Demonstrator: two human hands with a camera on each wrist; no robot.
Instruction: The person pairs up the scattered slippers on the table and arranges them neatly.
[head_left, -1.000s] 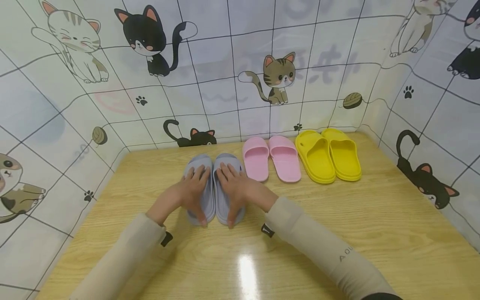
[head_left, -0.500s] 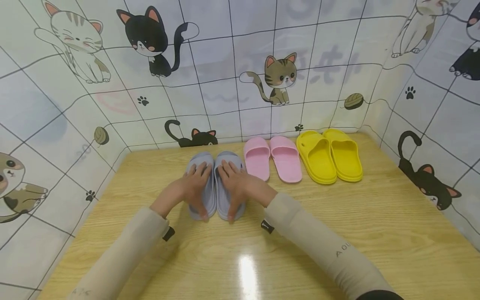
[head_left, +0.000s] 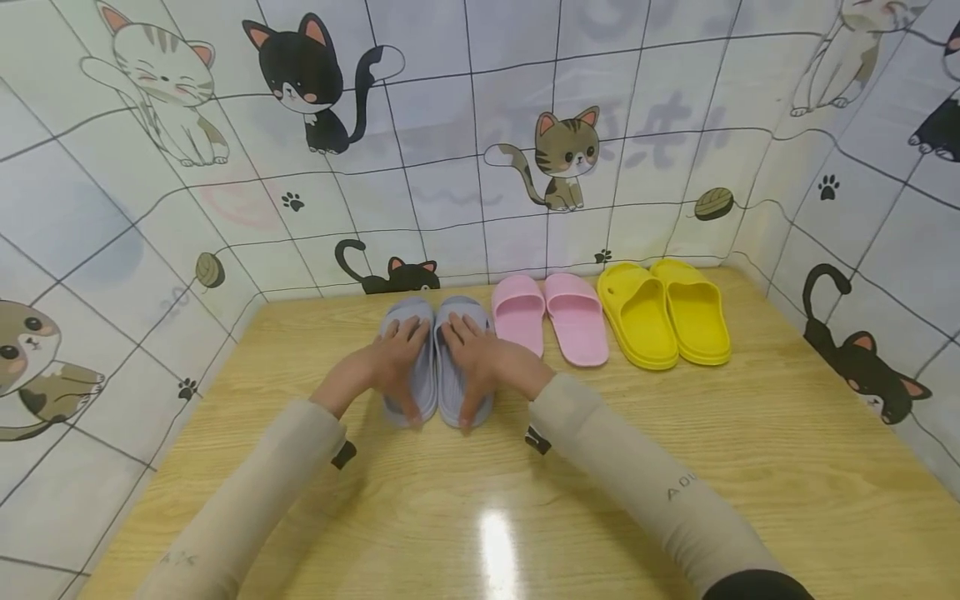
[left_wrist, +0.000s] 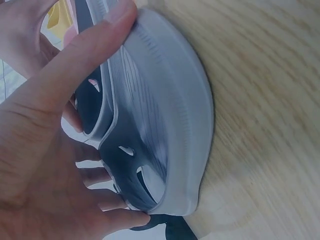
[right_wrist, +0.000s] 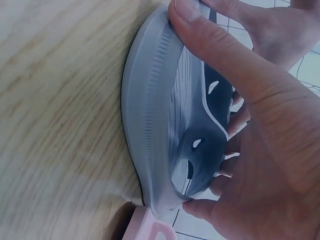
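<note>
Two grey slippers lie side by side on the wooden surface, toes towards the back wall. My left hand (head_left: 393, 362) spans the left grey slipper (head_left: 428, 387), fingers over its strap. Its thumb presses the heel rim, as the left wrist view shows on the slipper's side (left_wrist: 190, 115). Over the right grey slipper (head_left: 447, 392) my right hand (head_left: 476, 362) holds in mirrored fashion, thumb at the heel. In the right wrist view the same slipper (right_wrist: 137, 110) sits flat, and some fingertips of the right hand (right_wrist: 270, 145) are hidden behind the strap.
A pair of pink slippers (head_left: 577, 329) stands just right of the grey pair, followed by yellow clogs (head_left: 645, 329). The back wall (head_left: 450, 183) and side walls carry printed cats and grid lines. Wooden surface (head_left: 420, 508) extends in front of the slippers.
Both hands have slid the grey slippers together away from me, towards the back wall, so their toes are closer to it. The pink and yellow pairs have stayed in place.
</note>
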